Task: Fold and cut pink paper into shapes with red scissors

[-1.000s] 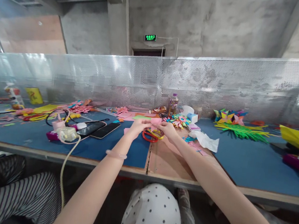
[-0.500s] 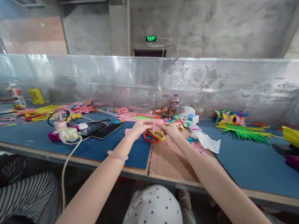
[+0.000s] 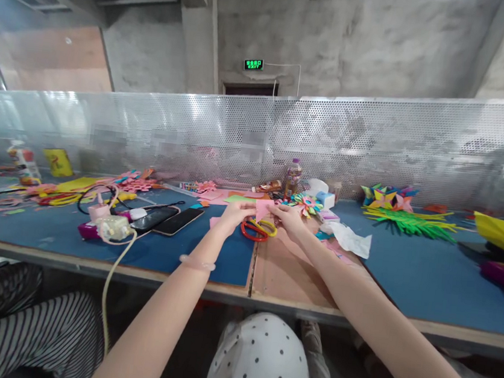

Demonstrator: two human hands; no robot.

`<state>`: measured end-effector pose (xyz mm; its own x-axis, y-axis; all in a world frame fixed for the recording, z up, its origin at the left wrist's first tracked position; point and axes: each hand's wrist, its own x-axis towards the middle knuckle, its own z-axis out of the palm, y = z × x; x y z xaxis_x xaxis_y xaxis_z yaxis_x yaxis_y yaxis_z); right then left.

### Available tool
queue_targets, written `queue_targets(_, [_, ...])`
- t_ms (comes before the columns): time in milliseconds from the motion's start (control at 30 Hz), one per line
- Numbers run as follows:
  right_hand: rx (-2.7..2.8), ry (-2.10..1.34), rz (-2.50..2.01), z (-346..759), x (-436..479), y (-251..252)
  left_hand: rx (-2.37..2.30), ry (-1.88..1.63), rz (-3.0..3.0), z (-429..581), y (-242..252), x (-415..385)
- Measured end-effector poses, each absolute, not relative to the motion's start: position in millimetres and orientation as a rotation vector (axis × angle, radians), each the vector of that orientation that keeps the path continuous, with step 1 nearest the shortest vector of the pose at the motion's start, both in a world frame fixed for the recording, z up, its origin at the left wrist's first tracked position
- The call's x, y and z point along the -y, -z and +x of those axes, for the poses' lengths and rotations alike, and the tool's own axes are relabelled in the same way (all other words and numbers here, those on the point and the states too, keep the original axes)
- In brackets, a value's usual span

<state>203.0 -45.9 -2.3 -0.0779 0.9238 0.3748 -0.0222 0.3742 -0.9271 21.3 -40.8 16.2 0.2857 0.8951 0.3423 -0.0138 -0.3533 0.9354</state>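
Note:
A small piece of pink paper point(image 3: 263, 210) is held up between my two hands over the table. My left hand point(image 3: 236, 214), with a pale bracelet on its wrist, pinches the paper's left side. On the right side, the fingers of my right hand point(image 3: 289, 217) close on the same paper. Just below lie scissors with red and yellow handles point(image 3: 255, 230); their blades are hidden. A multicoloured paper flower point(image 3: 306, 205) lies behind my right hand. Sheets of pink and green paper point(image 3: 237, 199) are spread behind my left hand.
Left of my hands are a black phone point(image 3: 178, 222) and a power strip point(image 3: 89, 230) with plugs and a cable. A bottle with a purple cap point(image 3: 292, 178) stands by the perforated metal screen point(image 3: 171, 137). Crumpled white tissue point(image 3: 352, 240) and green strips point(image 3: 416, 223) lie to the right.
The pink paper has turned slightly between my fingers, and more of its surface shows. Both hands stay in nearly the same place.

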Motion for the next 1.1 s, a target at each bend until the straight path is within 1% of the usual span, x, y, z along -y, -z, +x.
queue_targets(233, [1.348, -1.004, -0.797, 202, 44, 6, -0.816, -1.215, 1.592, 23, -20, 47])
queue_targets(433, [1.283, -1.015, -0.802, 189, 50, 6, -0.863, -1.011, 1.517, 26, -21, 57])
queue_targets(567, [1.332, -1.019, -0.833, 183, 55, 6, -0.923, -1.155, 1.474, 25, -21, 53])
queue_targets(700, [1.356, -1.036, -0.867, 179, 60, 3, -0.853, -1.282, 1.435, 22, -22, 48])
queue_targets(833, [1.382, -1.08, -0.89, 177, 63, 1, -0.74, -1.288, 1.38, 22, -22, 48])
queue_targets(933, [1.41, -1.101, -0.884, 177, 61, 2, -0.742, -1.252, 1.387, 23, -22, 48])
queue_targets(1000, [1.485, -1.034, -0.911, 177, 59, 4, -0.776, -1.288, 1.37, 22, -22, 48])
queue_targets(1033, [1.564, -0.946, -0.946, 178, 58, 6, -0.801, -1.327, 1.341, 22, -22, 46])
queue_targets(1100, [1.781, -0.667, -1.028, 179, 55, 10, -0.864, -1.409, 1.247, 19, -22, 43])
